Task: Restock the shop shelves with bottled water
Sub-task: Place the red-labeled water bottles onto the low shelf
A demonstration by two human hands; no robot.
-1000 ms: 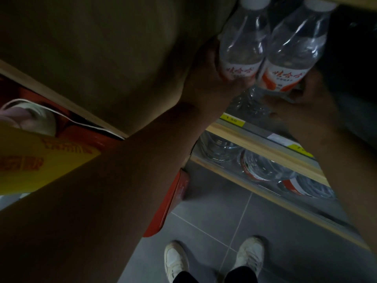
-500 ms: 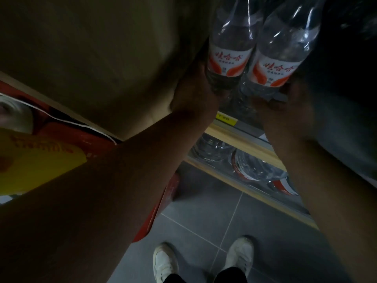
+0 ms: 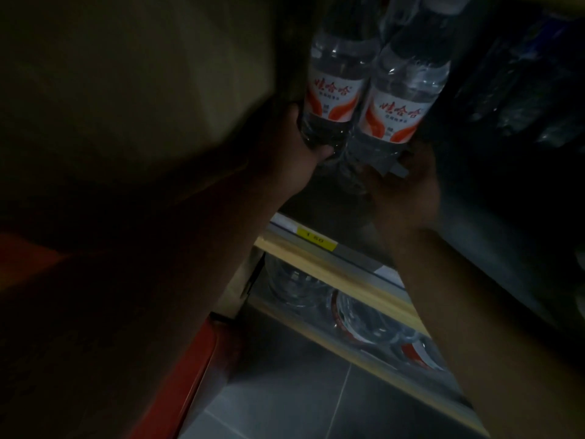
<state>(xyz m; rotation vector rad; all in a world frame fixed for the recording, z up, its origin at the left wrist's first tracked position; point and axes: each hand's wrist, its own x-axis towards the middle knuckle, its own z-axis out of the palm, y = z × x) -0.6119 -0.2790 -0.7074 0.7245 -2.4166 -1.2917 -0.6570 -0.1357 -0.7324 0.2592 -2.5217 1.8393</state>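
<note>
Left hand [image 3: 296,156]: wrapped round base of left bottle [image 3: 334,93], fingers under it.
Right hand [image 3: 406,188]: cups base of right bottle [image 3: 402,106] from below.
Bottles: side by side, touching, upright, above shelf edge [image 3: 332,267] w/ yellow price tag [image 3: 316,240].
Lower shelf: more bottles [image 3: 364,315] lying there.

You've got two clear water bottles [image 3: 373,90] with white labels, red lettering and orange-red flame swirls; the shelf edge [image 3: 342,277] is pale wood with a yellow price tag [image 3: 316,240]; floor tiles [image 3: 304,394] are grey; red crate [image 3: 190,375] beside them.
</note>
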